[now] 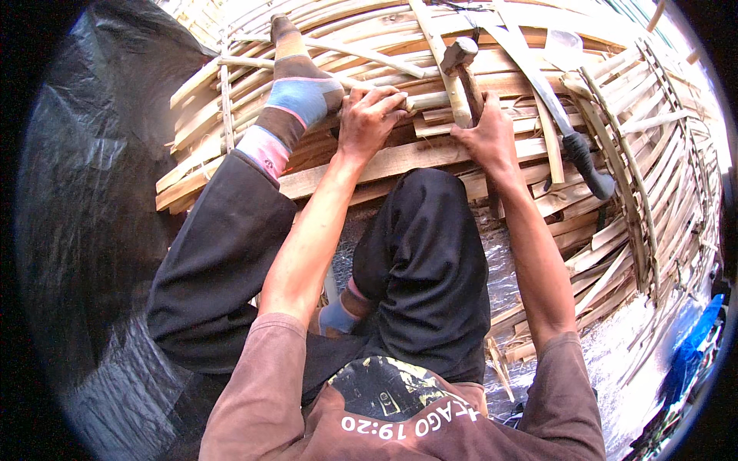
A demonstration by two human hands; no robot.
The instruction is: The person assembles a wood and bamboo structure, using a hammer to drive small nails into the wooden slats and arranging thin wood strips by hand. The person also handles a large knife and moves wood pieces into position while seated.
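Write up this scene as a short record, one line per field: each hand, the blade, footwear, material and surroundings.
Left hand: curled at a pale stick; its grip is partly hidden
Right hand: holding a hammer by its handle, head pointing away from the person
Blade: long knife with a dark handle, right of the hammer
Footwear: striped socks, one left of both hands
Material: wood strips
Surroundings: black plastic sheet, far left

White letters (pixel 444 419) and digits (pixel 372 425), upside down, across brown shirt (pixel 430 444)
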